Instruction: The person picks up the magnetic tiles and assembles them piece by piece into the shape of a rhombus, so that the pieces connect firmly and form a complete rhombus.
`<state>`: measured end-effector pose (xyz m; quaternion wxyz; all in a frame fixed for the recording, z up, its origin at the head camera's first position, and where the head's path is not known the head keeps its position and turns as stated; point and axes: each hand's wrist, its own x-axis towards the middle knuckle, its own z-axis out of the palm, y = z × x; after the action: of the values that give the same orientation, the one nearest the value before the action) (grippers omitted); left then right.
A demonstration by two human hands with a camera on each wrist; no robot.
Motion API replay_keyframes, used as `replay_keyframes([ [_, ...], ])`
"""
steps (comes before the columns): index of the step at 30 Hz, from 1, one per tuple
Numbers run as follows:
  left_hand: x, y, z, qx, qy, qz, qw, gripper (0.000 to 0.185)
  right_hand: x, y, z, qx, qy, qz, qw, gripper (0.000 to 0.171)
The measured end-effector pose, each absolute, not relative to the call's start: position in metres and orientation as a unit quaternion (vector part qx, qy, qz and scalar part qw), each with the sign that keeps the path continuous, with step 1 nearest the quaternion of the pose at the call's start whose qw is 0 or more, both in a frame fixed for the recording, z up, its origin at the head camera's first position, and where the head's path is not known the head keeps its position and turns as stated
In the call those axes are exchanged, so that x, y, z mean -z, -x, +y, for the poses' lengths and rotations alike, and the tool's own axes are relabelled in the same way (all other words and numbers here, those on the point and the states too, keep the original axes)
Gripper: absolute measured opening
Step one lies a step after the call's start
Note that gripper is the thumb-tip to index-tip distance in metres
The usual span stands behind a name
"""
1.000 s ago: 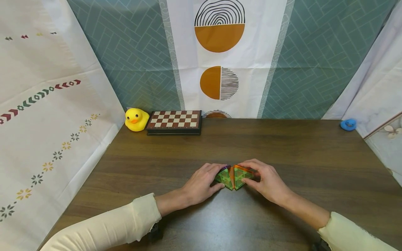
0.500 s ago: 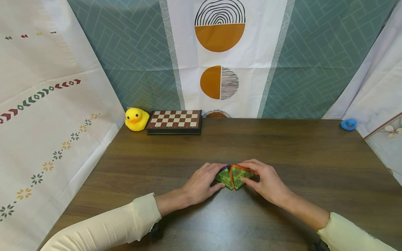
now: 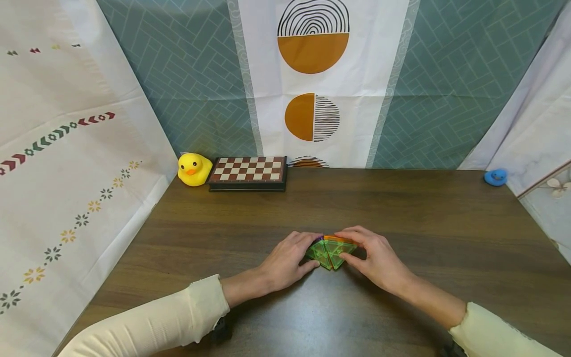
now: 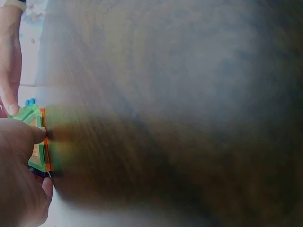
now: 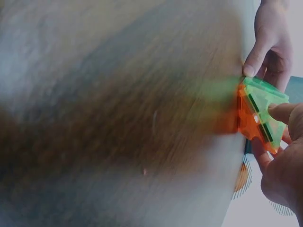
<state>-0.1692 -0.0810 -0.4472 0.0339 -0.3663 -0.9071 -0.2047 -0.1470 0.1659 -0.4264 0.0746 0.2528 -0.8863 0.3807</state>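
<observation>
Duck [image 3: 194, 169] and chessboard [image 3: 248, 172] sat far left on bench [image 3: 428, 223]. My left hand [image 3: 285, 260] and right hand [image 3: 379, 260] each gripped the tile pyramid [image 3: 331, 253] mid-bench, closing its faces. Next, I judged, needs gentle inward pressure until edges snap.

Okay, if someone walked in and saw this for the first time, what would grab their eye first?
Probably the bright green and orange tile shape near the middle of the dark wooden table, held between the left hand and right hand. Next, the yellow rubber duck beside the chessboard at the table's far left edge.
</observation>
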Motion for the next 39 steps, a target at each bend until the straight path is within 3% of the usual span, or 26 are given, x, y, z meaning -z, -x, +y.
replay_keyframes([
  [10, 0.4473, 0.169, -0.0805, 0.203, 0.365, -0.908, 0.031, 0.062, 0.4275, 0.1452, 0.1644, -0.37, -0.253, -0.891, 0.073, 0.055],
  [22, 0.4479, 0.1701, -0.0803, 0.207, 0.36, -0.91, 0.02, 0.067, 0.4311, 0.1466, 0.1678, -0.396, -0.257, -0.881, 0.017, 0.064],
  [39, 0.4538, 0.1723, -0.0793, 0.213, 0.364, -0.906, 0.039, 0.064, 0.4349, 0.1481, 0.1671, -0.41, -0.255, -0.876, 0.024, 0.061],
])
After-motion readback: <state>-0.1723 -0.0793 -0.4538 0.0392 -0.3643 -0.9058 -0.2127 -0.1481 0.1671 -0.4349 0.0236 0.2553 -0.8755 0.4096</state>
